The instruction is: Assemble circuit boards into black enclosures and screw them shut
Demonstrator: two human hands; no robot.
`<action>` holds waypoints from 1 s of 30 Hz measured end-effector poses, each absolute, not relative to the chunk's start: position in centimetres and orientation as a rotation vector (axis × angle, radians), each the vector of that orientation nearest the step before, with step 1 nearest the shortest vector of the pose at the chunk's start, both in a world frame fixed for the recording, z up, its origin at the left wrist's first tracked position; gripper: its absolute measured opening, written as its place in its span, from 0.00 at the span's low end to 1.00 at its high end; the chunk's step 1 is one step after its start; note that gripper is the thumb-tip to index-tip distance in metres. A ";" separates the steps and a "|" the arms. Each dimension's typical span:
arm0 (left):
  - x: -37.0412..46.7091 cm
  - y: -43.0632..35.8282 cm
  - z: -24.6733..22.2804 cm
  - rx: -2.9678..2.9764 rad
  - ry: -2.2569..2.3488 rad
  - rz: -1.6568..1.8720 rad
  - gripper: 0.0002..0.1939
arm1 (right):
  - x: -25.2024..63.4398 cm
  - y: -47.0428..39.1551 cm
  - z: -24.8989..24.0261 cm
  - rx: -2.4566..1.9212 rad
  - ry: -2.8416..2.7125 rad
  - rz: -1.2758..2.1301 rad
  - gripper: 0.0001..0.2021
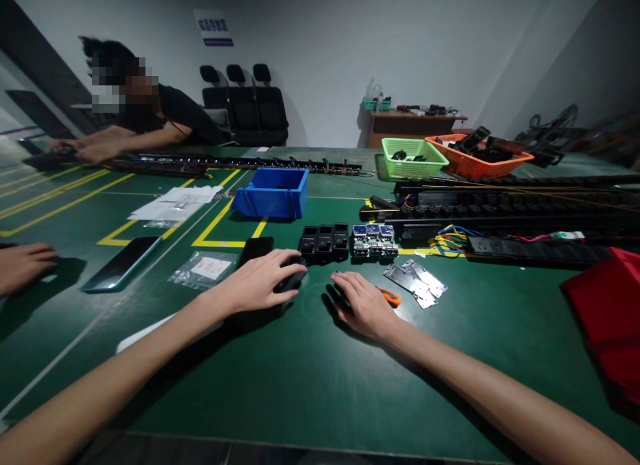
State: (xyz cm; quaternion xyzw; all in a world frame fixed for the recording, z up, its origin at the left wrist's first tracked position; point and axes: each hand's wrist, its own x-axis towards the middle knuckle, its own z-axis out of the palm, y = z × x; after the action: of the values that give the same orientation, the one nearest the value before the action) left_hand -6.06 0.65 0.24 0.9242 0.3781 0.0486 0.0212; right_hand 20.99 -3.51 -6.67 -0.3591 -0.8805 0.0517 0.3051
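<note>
My left hand point(265, 278) is closed round a small black plastic housing point(291, 280), held low over the green table between thumb and fingers. A black phone-like slab point(256, 249) lies just behind that hand. My right hand point(364, 306) hovers close to the tabletop with its fingers loosely stretched; nothing shows in it. Beside it lies a tool with an orange handle point(390, 296), partly hidden. Several black housings point(325, 243) stand in a row beyond my hands. Next to them sit several circuit boards point(374, 241), and flat silvery plates point(417, 283) lie nearer.
A blue bin point(273, 193), green basket point(413, 159) and orange basket point(480, 158) stand farther back. Long black rails with wires point(450, 241) fill the right; a red bin point(607, 311) is nearer. Left are a phone point(123, 265), another person's hand point(25, 268) and a person leaning over point(150, 111).
</note>
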 end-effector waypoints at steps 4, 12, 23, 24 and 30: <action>-7.0 0.3 -0.4 2.871 1.132 0.049 0.27 | 21.1 -3.5 -6.7 -0.948 -2.335 0.133 0.25; -8.7 -0.5 -1.0 2.764 1.294 0.086 0.45 | 21.0 -3.5 -6.8 -0.952 -2.338 0.126 0.25; -7.7 1.8 -1.9 2.774 1.499 0.194 0.41 | 21.0 -3.6 -6.4 -0.972 -2.353 0.129 0.24; -7.5 2.1 -1.9 2.770 1.509 0.214 0.41 | 21.0 -3.6 -6.4 -0.971 -2.352 0.129 0.24; -6.3 4.2 -2.1 2.758 1.544 0.319 0.41 | 21.1 -3.6 -6.6 -0.965 -2.352 0.132 0.25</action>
State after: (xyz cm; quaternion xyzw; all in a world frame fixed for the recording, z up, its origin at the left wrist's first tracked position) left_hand -6.29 4.24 -2.08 0.8681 0.4859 0.1003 -0.0174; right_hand 21.12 -3.55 -6.63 -0.3624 -0.8832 0.0495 0.2935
